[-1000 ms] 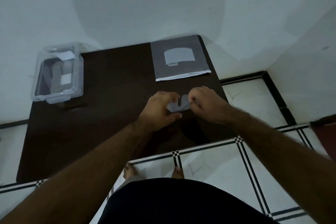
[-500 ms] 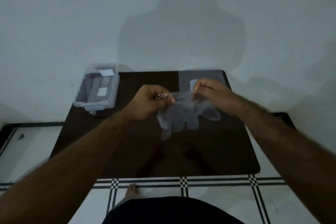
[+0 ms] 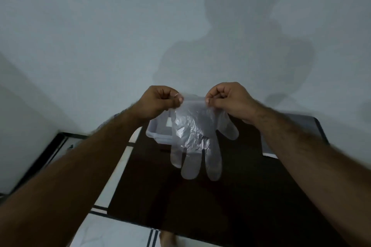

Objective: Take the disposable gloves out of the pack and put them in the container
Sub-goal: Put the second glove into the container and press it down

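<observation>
A clear disposable glove hangs unfolded in the air, fingers pointing down. My left hand pinches the left corner of its cuff and my right hand pinches the right corner. Behind the glove, at the table's far left, stands the clear plastic container, partly hidden by the glove and my left wrist. The grey glove pack lies at the far right of the table, mostly covered by my right forearm.
The dark brown table stands against a pale wall. White floor tiles with black lines run along its left and near sides. My foot shows below the near edge.
The small folded glove has been opened out and lifted higher between both hands. The camera has tilted up and turned left, so the container now sits behind the glove.
</observation>
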